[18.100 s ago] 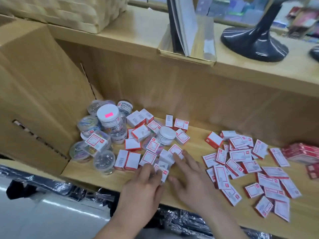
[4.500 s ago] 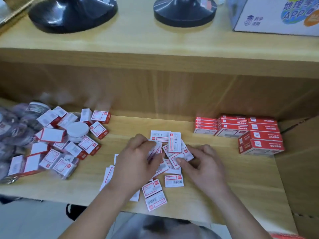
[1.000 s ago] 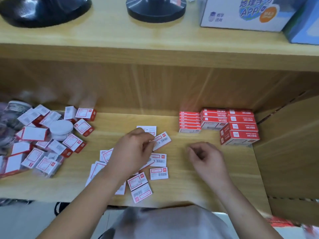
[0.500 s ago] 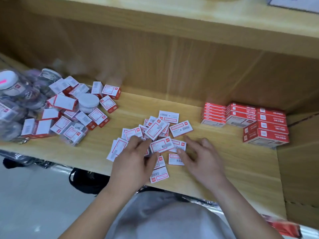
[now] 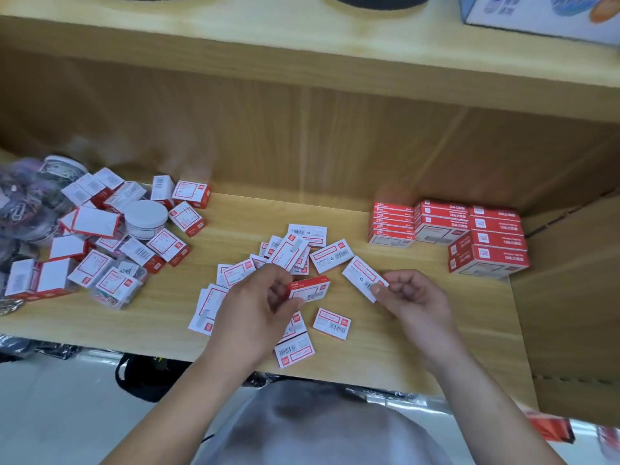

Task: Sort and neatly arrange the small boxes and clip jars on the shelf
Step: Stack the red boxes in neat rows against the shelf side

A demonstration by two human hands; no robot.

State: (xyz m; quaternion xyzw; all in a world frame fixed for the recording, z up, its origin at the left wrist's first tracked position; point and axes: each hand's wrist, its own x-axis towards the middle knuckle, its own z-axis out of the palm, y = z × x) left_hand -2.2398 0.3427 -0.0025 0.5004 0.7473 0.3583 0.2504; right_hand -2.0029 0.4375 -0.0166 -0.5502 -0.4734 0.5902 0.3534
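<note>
- Head view: half a second ago both hands lay on the loose boxes point(image 5: 292, 253); now the left grip point(image 5: 255, 307) is clamped on a red box point(image 5: 310, 286) and the right grip point(image 5: 414, 297) on a white box point(image 5: 362, 276), both left of the stack point(image 5: 446, 226).
- I'd judge sorting well underway, yet most boxes lie loose.
- Jars point(image 5: 62, 167), far left of the stack, are blurred and cut off.

On the shelf point(image 5: 419, 330), a loose scatter of small boxes point(image 5: 292, 251) lies mid-board, towards the front edge. Left of it sits a jumbled heap of boxes point(image 5: 90, 223) mixed with clip jars point(image 5: 146, 218), running to the far left end. Stacked boxes point(image 5: 446, 226) stand in rows at the back right, near the side wall. Over the scatter, the left hand point(image 5: 255, 313) holds the left-held box point(image 5: 310, 286); just right of it, the right hand point(image 5: 416, 303) holds the right-held box point(image 5: 364, 276).
</note>
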